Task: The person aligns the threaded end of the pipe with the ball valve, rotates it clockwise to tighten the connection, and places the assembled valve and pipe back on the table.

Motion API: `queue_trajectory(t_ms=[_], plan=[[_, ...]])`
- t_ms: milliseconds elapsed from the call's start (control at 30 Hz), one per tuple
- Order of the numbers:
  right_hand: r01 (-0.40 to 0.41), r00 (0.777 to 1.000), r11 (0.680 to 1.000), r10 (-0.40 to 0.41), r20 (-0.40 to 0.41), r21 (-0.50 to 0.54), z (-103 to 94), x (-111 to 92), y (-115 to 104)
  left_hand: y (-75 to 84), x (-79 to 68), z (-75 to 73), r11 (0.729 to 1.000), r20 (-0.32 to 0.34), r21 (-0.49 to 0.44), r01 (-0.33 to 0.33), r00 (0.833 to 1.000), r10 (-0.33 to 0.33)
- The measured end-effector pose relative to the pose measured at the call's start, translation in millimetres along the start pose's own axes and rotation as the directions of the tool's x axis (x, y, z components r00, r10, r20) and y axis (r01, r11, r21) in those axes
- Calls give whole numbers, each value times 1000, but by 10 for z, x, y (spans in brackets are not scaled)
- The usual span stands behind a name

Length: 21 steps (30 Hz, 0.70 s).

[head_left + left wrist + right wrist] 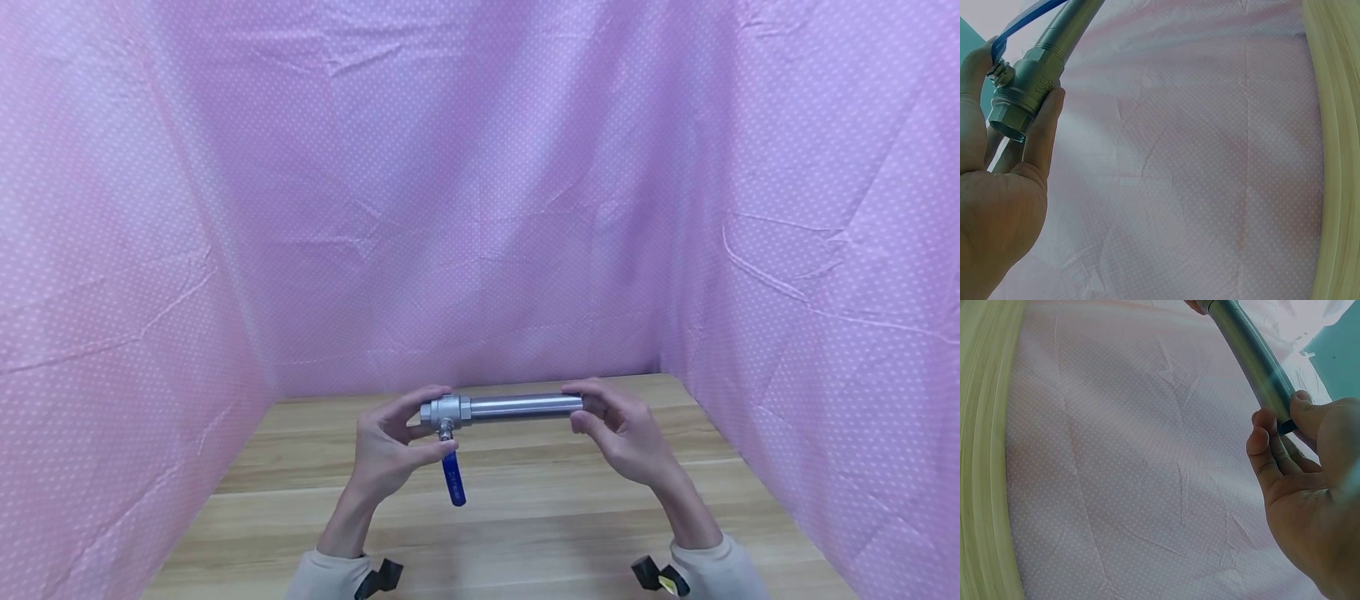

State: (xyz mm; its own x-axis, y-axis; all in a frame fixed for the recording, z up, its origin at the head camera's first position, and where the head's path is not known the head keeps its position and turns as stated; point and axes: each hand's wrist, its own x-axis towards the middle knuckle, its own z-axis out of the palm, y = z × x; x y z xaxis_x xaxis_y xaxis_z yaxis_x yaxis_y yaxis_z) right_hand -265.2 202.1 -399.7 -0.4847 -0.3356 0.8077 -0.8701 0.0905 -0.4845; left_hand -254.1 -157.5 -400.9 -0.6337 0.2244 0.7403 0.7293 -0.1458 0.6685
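A metal ball valve (pixel 448 410) with a blue lever handle (pixel 453 479) is joined to a straight steel pipe (pixel 525 406). Both are held level above the table. My left hand (pixel 386 446) grips the valve body at the left end, its thumb by the base of the handle. In the left wrist view the valve (pixel 1025 84) shows its open hexagonal end towards the palm. My right hand (pixel 626 429) pinches the pipe's right end between thumb and fingers. The right wrist view shows the pipe (pixel 1257 359) running up and away from those fingers.
A wooden table (pixel 517 533) lies beneath both hands. Pink dotted cloth (pixel 480 208) hangs behind it and along both sides. Black straps (pixel 381 577) sit at the wrists, by the light sleeves.
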Motion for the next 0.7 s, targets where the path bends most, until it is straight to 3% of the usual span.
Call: queue_trajectory(t_ms=[267,533,700], plan=[[-32,999,998,32,0,-48,-9,-14,26,3,3,1,1000,0,-4,5,1000,-5],[-36,999,997,35,14,75,16,3,-14,6,0,5,1000,-4,0,9,1000,-9],[-42,999,994,40,16,101,21,10,-32,3,2,2,1000,-2,1,9,1000,-9]])
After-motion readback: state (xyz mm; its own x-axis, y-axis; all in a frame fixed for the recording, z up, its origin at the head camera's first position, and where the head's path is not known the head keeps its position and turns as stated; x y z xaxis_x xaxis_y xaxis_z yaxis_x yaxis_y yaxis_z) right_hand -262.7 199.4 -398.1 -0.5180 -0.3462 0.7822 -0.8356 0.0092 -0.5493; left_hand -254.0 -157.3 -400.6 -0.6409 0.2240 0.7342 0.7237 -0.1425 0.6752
